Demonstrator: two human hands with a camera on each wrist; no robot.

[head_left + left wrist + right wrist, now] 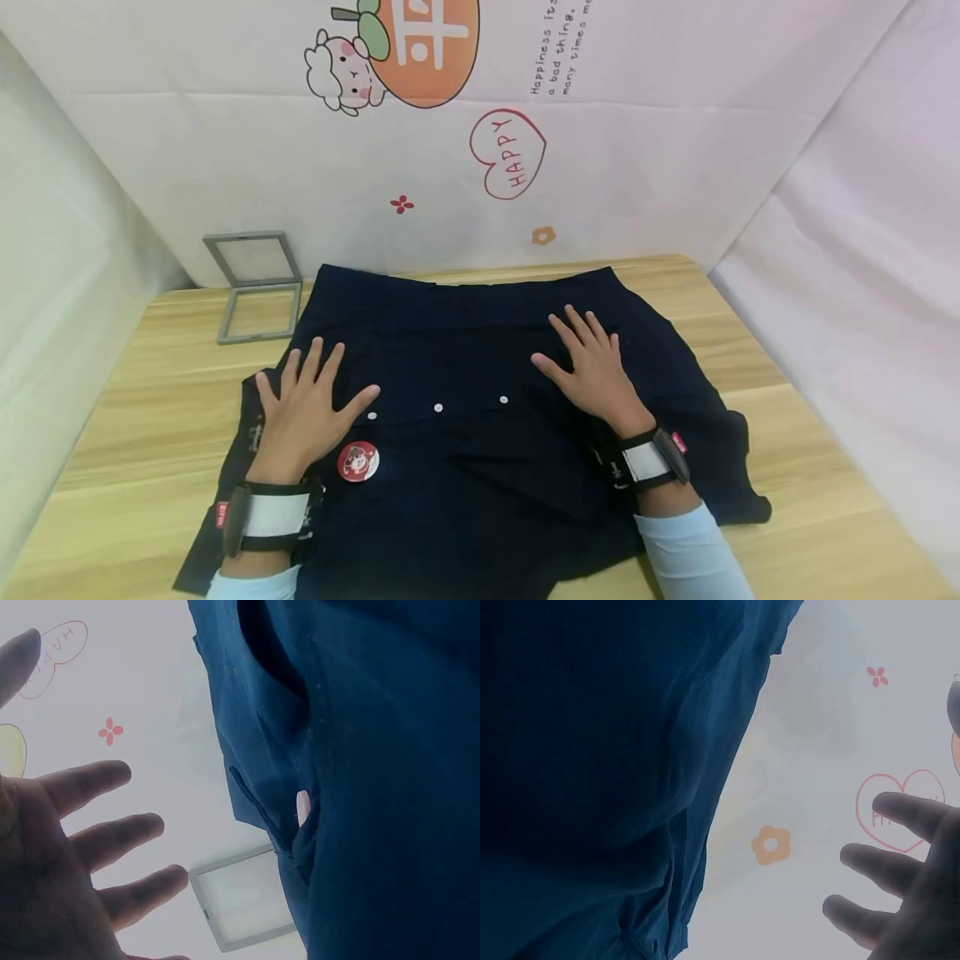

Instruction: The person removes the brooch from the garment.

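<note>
A dark navy shirt (465,350) lies spread over the table, with a row of small white buttons (438,407) across its middle. A round red badge (358,462) sits on it, right beside my left wrist. My left hand (300,412) is over the shirt's left part, fingers straight and spread. Over the right part, my right hand (592,375) also has its fingers spread. Both wrist views show the fingers apart from the dark cloth (390,787), against the white backdrop. Neither hand holds anything.
At the back left of the wooden table (120,400) stands a grey hinged frame (258,287), opened, with one half upright. Behind rises a white printed backdrop (637,167); white cloth walls (847,275) flank the table on both sides.
</note>
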